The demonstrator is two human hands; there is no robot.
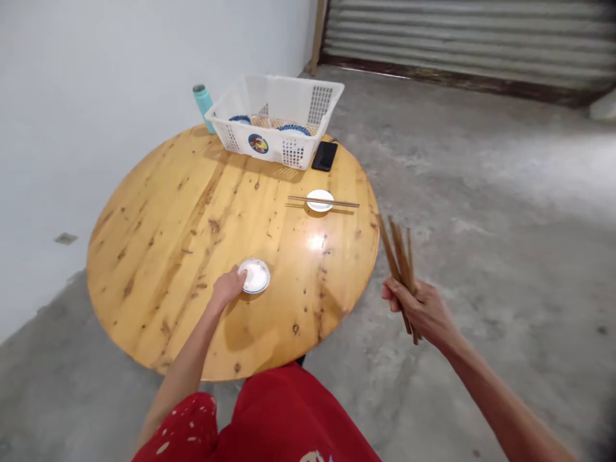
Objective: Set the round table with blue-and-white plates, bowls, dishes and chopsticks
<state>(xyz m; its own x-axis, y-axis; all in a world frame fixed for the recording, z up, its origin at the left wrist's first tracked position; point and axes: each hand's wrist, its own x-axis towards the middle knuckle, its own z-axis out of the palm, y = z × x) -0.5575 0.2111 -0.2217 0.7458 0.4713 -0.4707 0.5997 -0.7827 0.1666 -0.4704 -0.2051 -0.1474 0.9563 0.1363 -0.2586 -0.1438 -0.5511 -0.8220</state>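
My left hand (228,286) grips a small white bowl (257,276) with a blue line at its rim, the thumb lying over the near-left edge. The bowl is over the near half of the round wooden table (158,256); whether it rests on the wood I cannot tell. Off the table's right side, my right hand (426,311) is closed around a bundle of several brown chopsticks (400,253), their upper ends fanned out. Farther back on the table, a pair of chopsticks (346,204) lies across another small white bowl (320,195).
At the table's far edge stands a white plastic basket (274,149) with blue-patterned dishes inside. A turquoise bottle (203,102) is left of it, and a black phone (325,156) lies by its right corner. A white wall borders the left; concrete floor (462,192) extends right.
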